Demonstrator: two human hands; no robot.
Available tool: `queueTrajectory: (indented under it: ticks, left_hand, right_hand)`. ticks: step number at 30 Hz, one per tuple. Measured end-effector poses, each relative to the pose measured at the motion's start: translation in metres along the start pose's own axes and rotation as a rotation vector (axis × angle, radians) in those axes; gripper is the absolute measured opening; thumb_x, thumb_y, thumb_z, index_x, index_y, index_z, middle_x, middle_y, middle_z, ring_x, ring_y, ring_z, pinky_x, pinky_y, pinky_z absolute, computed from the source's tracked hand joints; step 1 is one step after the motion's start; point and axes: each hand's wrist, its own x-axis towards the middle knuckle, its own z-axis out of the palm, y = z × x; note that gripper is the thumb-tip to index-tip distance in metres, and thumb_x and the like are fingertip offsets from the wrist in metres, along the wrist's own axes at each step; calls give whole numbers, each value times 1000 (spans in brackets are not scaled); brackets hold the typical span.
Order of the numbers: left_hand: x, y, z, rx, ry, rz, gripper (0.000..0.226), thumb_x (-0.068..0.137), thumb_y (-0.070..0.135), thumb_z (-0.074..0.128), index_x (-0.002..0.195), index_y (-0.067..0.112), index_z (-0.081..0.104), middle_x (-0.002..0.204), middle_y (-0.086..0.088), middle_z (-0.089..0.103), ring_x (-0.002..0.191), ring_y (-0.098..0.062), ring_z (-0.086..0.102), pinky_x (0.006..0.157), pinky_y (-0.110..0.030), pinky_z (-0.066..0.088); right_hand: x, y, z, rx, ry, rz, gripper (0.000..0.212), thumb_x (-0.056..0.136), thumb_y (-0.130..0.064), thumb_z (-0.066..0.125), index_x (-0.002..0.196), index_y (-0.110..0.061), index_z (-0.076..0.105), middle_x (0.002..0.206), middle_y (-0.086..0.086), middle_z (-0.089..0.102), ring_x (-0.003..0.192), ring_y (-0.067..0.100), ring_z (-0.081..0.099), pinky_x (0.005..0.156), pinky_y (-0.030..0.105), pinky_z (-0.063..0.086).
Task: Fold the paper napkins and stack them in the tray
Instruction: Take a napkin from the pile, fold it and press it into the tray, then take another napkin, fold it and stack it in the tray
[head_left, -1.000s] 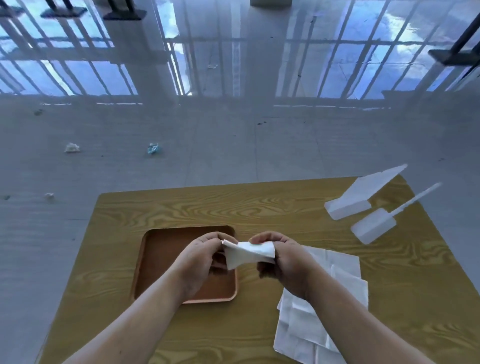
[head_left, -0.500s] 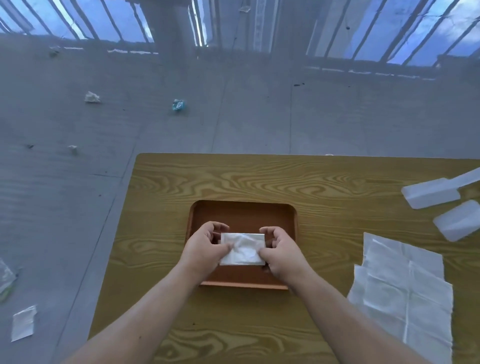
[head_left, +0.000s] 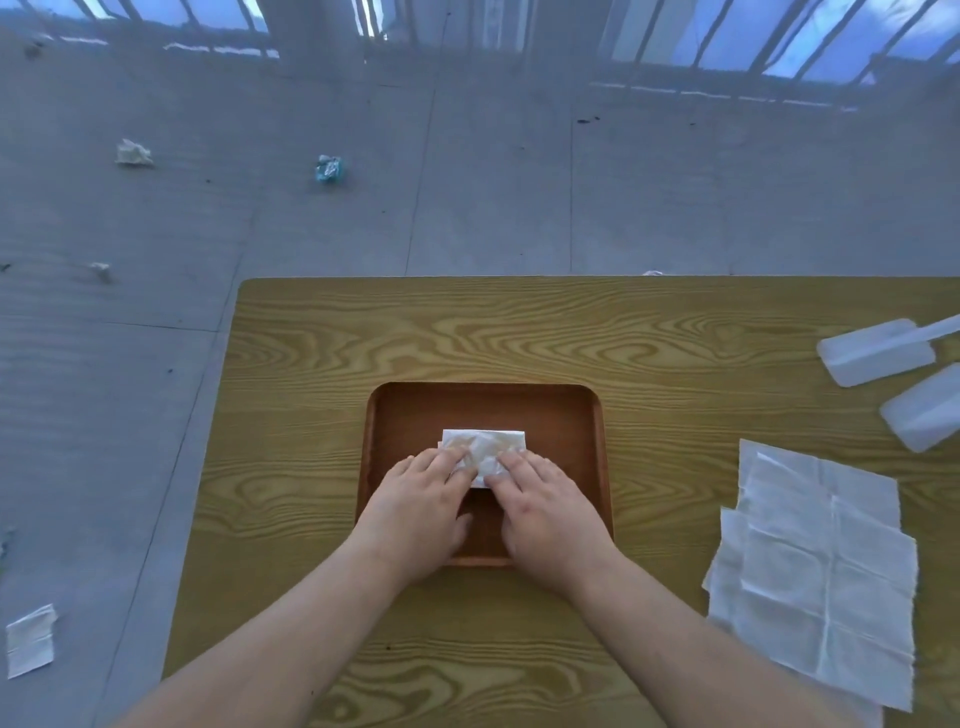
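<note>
A brown wooden tray (head_left: 597, 447) sits in the middle of the wooden table. A folded white napkin (head_left: 488, 441) lies flat inside it. My left hand (head_left: 421, 504) and my right hand (head_left: 545, 504) rest palm down side by side in the tray. Their fingertips press on the napkin's near edge and cover part of it. Neither hand grips it. A pile of unfolded white napkins (head_left: 821, 566) lies on the table to the right of the tray.
Two white plastic pieces (head_left: 878, 353) (head_left: 924, 415) lie at the table's right edge. The table's left edge (head_left: 218, 431) drops to a grey tiled floor with scattered paper scraps (head_left: 134, 153) (head_left: 31, 640) and a blue wrapper (head_left: 328, 168).
My hands carried the folded napkin from above the tray's right side down into the tray. They now lie flat on it instead of pinching it. The view has shifted left and down.
</note>
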Motion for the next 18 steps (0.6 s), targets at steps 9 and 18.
queueTrajectory:
  ticks: [9, 18]
  left_hand:
    - [20, 55, -22, -23, 110, -38, 42, 97, 51, 58, 130, 27, 67, 133, 7, 65, 122, -19, 60, 93, -34, 52]
    - [77, 216, -28, -222, -77, 73, 26, 94, 52, 61, 108, 31, 67, 102, 13, 69, 92, -11, 66, 80, -33, 58]
  right_hand:
    - [-55, 36, -26, 122, 101, 118, 55, 92, -23, 47, 146, -18, 52, 149, 7, 54, 136, 29, 47, 113, 46, 42]
    - [-193, 173, -31, 202, 251, 505, 49, 91, -21, 55, 140, -18, 55, 139, 2, 57, 128, 27, 51, 109, 40, 45]
